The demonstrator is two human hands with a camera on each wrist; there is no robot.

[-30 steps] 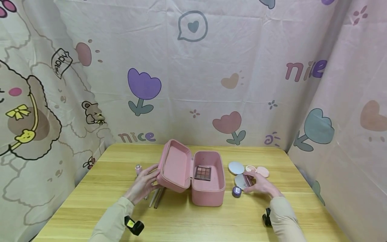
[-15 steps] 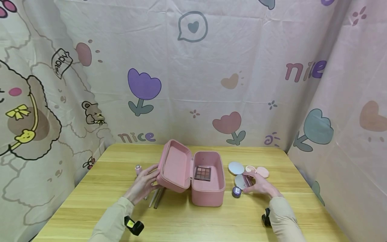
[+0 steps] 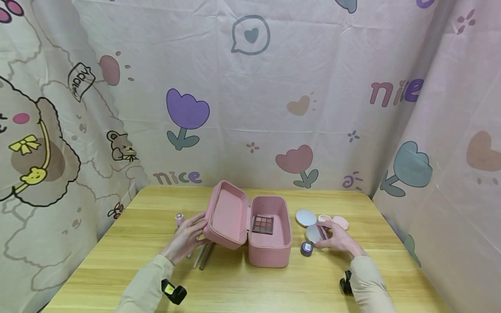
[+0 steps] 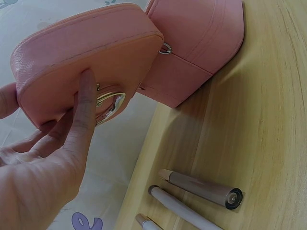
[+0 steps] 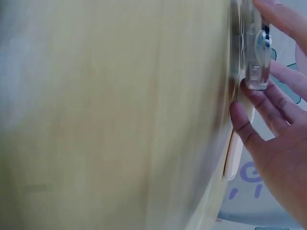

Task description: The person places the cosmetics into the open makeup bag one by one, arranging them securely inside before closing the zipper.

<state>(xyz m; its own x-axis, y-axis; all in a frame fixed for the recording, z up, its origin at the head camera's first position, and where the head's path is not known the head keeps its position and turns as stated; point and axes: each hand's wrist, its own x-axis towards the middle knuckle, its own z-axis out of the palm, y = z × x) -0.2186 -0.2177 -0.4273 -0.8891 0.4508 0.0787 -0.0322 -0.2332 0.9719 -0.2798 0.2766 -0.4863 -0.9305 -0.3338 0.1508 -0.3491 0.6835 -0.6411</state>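
Observation:
A pink makeup case [image 3: 270,256] stands with its mouth facing up and its lid [image 3: 228,215] swung out to the left. My left hand [image 3: 188,237] holds that lid by its outer end, with the thumb [image 4: 85,98] against its outside near a gold-coloured handle [image 4: 112,105]. Inside the case lies an eyeshadow palette [image 3: 263,224]. On the right, my right hand [image 3: 339,238] grips a small clear-edged compact [image 5: 258,55] between thumb and fingers, low over the table. In the head view, the compact overlaps a silvery round disc [image 3: 312,234].
Another silvery disc [image 3: 306,218], a pale pink round puff [image 3: 340,222] and a small dark purple jar [image 3: 307,249] surround my right hand. Left of the case are slim tubes [image 4: 204,189] and a pink bottle [image 3: 179,218]. Printed curtains [image 3: 250,108] stand behind the table.
The compact in my right hand has shifted very slightly. My left hand and the lid stay in place.

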